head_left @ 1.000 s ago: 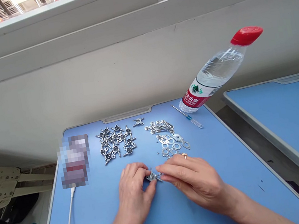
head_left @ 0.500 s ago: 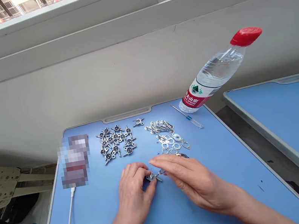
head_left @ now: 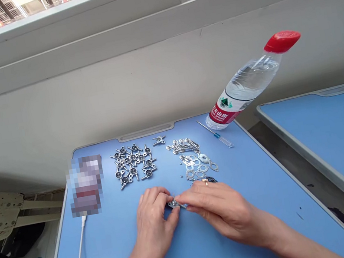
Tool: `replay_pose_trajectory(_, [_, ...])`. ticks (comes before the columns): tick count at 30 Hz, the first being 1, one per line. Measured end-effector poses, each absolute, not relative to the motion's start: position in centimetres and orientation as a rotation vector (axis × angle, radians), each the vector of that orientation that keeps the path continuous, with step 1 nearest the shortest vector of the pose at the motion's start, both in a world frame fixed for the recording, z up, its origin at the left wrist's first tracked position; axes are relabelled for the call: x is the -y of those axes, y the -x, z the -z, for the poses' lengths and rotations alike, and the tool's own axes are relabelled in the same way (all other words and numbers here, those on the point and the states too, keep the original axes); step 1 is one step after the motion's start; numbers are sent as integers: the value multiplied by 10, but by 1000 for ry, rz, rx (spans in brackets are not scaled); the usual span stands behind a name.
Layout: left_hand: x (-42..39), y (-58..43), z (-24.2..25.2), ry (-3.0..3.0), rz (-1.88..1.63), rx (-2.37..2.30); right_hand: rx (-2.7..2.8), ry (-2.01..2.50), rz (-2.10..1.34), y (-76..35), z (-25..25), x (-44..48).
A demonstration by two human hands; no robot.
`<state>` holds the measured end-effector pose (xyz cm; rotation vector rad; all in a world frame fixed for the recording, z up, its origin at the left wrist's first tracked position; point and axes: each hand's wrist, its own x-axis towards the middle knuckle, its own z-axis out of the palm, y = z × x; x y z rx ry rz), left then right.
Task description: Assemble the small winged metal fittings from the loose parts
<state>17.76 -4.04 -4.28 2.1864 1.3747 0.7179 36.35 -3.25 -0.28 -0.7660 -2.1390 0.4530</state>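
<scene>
Tabletop (head_left: 110, 236) in blue carries the work, 1 bottle (head_left: 241, 89) standing near its far right corner. At its middle the left hand (head_left: 153, 215) pinches a metal fitting (head_left: 173, 205) between thumb and fingers; the right hand (head_left: 220, 207) has its fingertips pressed together at the fitting's right side, and I cannot tell what sits between them. An off-centre push could twist the fitting out of the left pinch, and a brush of the right knuckles might scatter the flat plates (head_left: 193, 158) or tiny metal bits (head_left: 181, 176). The bottle's label (head_left: 226, 109) reads "SPRING" beneath Chinese characters.
</scene>
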Motion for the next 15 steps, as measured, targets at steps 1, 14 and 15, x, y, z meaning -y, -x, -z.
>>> replay_pose_trajectory(1, [40,-178,43,-2186,-717,-1376,2129,787,-440,-363,3,33])
replay_pose_trajectory(14, [40,-178,43,-2197,-722,-1374,2003,875,-525,-365,1,33])
replay_pose_trajectory(15, [40,-178,43,-2196,-720,-1376,2015,887,-557,-366,1,33])
